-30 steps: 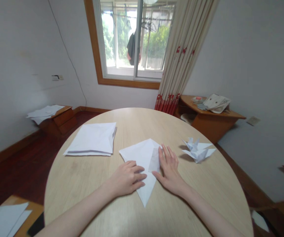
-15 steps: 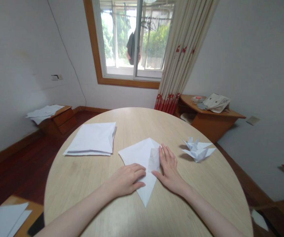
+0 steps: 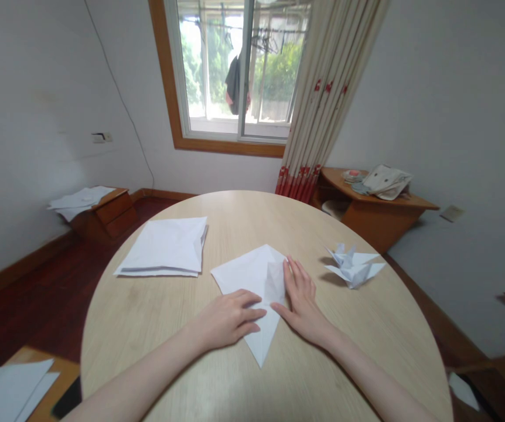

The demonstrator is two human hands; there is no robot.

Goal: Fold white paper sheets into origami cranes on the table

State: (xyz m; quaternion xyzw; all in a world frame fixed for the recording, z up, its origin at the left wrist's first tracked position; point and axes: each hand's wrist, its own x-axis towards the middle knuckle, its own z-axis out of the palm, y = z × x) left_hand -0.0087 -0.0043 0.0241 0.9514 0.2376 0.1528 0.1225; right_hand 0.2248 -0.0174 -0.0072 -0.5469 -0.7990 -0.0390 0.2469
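A white sheet of paper (image 3: 246,275), folded into a kite shape with its point towards me, lies in the middle of the round wooden table (image 3: 156,310). My left hand (image 3: 226,319) rests flat on its lower left part, fingers stretched towards the centre crease. My right hand (image 3: 302,299) lies flat along the paper's right edge, fingers together and pointing away from me, pressing down a narrow folded flap.
A stack of white sheets (image 3: 164,247) lies on the table to the left. Folded white paper figures (image 3: 352,266) sit at the right. A low cabinet with papers (image 3: 89,202) stands left, a corner shelf with a bag (image 3: 379,187) right. More paper (image 3: 6,384) shows at bottom left.
My left hand has slid slightly to the right along the paper towards the crease. The flap under my right hand lies flatter. The view shifted a little.
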